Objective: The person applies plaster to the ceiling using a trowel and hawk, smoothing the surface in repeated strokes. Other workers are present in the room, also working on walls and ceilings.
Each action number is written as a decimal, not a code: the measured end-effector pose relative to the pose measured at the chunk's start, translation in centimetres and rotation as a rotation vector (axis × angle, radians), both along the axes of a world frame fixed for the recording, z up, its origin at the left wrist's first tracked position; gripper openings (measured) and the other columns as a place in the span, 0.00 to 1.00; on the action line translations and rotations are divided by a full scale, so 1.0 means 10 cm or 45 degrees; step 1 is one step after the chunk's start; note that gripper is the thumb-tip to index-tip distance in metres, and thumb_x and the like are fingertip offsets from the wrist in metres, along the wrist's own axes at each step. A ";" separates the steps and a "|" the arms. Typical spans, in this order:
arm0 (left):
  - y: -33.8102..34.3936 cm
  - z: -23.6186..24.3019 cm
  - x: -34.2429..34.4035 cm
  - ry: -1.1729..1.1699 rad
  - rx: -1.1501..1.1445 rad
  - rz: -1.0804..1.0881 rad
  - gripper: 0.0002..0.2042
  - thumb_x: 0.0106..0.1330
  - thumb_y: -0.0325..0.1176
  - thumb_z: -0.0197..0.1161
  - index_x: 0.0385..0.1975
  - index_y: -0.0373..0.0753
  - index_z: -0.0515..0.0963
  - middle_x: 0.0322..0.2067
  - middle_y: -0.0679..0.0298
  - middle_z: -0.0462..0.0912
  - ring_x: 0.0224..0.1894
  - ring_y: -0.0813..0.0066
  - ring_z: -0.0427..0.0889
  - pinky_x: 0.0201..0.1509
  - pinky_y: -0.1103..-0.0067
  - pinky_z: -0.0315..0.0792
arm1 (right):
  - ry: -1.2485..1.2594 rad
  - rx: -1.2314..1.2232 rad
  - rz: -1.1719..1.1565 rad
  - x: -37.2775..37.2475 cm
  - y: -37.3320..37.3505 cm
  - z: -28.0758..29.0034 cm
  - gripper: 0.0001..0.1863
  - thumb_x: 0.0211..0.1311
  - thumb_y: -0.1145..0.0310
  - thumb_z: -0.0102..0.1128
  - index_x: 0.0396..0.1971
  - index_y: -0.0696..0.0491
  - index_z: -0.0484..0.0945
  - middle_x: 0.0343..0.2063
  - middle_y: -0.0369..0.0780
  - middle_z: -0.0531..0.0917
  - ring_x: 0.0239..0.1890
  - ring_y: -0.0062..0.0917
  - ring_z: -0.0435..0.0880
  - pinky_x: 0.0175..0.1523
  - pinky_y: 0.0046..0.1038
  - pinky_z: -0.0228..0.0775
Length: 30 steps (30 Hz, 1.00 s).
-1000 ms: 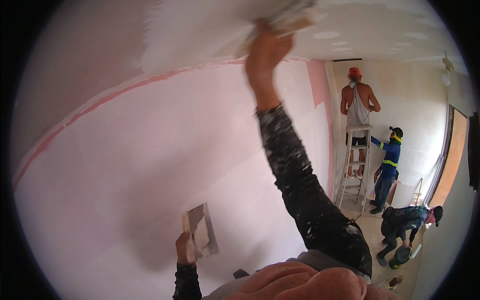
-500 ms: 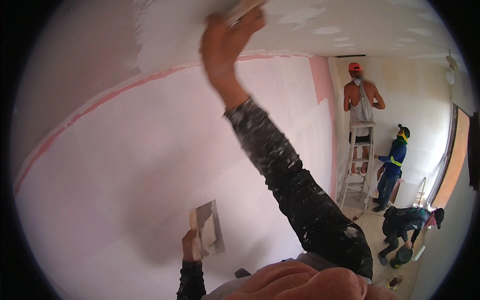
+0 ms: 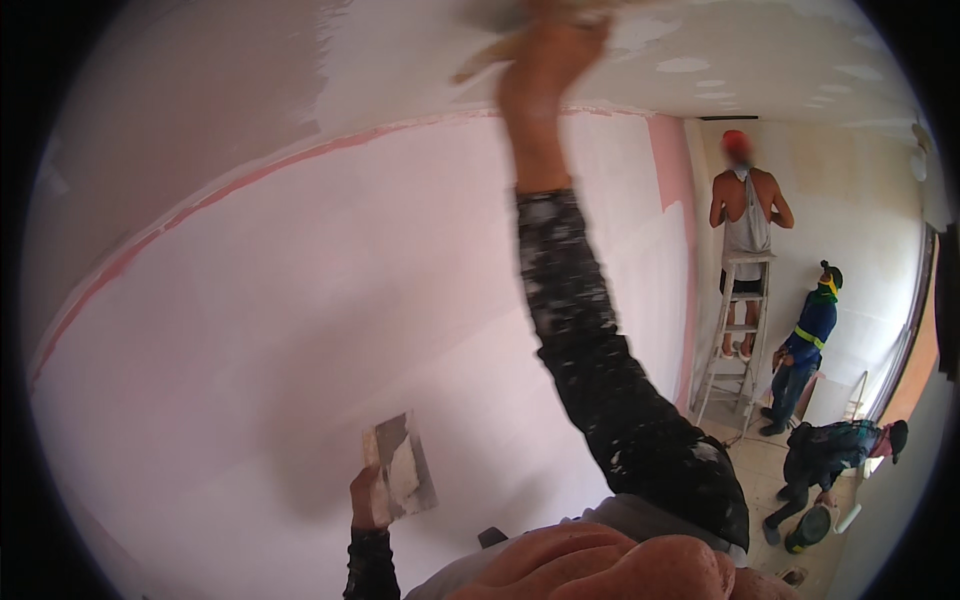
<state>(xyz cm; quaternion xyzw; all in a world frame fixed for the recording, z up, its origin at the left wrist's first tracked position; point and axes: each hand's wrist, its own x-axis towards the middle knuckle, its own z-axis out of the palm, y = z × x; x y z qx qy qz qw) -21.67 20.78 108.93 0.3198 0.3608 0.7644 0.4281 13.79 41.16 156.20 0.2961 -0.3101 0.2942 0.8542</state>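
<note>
My right hand (image 3: 548, 75) is raised to the ceiling (image 3: 400, 65), its fingers closed round a trowel (image 3: 492, 14). That trowel is blurred by motion and partly cut off by the top edge. Low on the left, my left hand (image 3: 369, 499) grips the wooden handle of a second flat trowel (image 3: 408, 468), with pale putty on its metal blade. The pink-and-white wall (image 3: 300, 270) lies behind this blade. Both dark sleeves are speckled with white.
At the right, a person in a red cap (image 3: 750, 205) stands on a stepladder (image 3: 738, 335). A person in blue (image 3: 805, 340) stands beside it. Another person (image 3: 835, 455) bends over a dark bucket (image 3: 808, 528) on the tiled floor (image 3: 742, 468). A pink strip (image 3: 215, 192) runs below the ceiling.
My right hand and its trowel have swept to the right along the ceiling. The left-hand trowel has shifted slightly left. The view has turned a little, and the bending person's bucket has tilted.
</note>
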 end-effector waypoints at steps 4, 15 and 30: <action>0.42 0.23 0.20 0.019 0.067 -0.139 0.27 0.68 0.40 0.57 0.62 0.27 0.71 0.50 0.49 0.85 0.45 0.55 0.87 0.53 0.63 0.83 | 0.254 -0.199 -0.560 -0.90 -0.83 0.02 0.36 0.58 0.76 0.60 0.67 0.65 0.57 0.54 0.50 0.63 0.57 0.39 0.65 0.63 0.41 0.61; -0.20 -0.84 -0.22 -0.053 -0.082 0.096 0.21 0.70 0.42 0.57 0.54 0.32 0.75 0.44 0.57 0.83 0.47 0.61 0.86 0.54 0.64 0.81 | 0.030 -0.265 -0.649 -0.17 0.64 -0.68 0.13 0.69 0.72 0.60 0.51 0.59 0.80 0.45 0.44 0.83 0.46 0.32 0.83 0.52 0.37 0.74; 0.70 -0.07 -0.06 0.199 0.019 0.036 0.19 0.69 0.42 0.59 0.52 0.34 0.77 0.40 0.58 0.85 0.41 0.62 0.87 0.48 0.68 0.82 | -0.051 0.340 -0.633 -0.89 -0.55 -0.60 0.31 0.65 0.81 0.61 0.68 0.60 0.66 0.61 0.47 0.77 0.63 0.32 0.77 0.67 0.33 0.65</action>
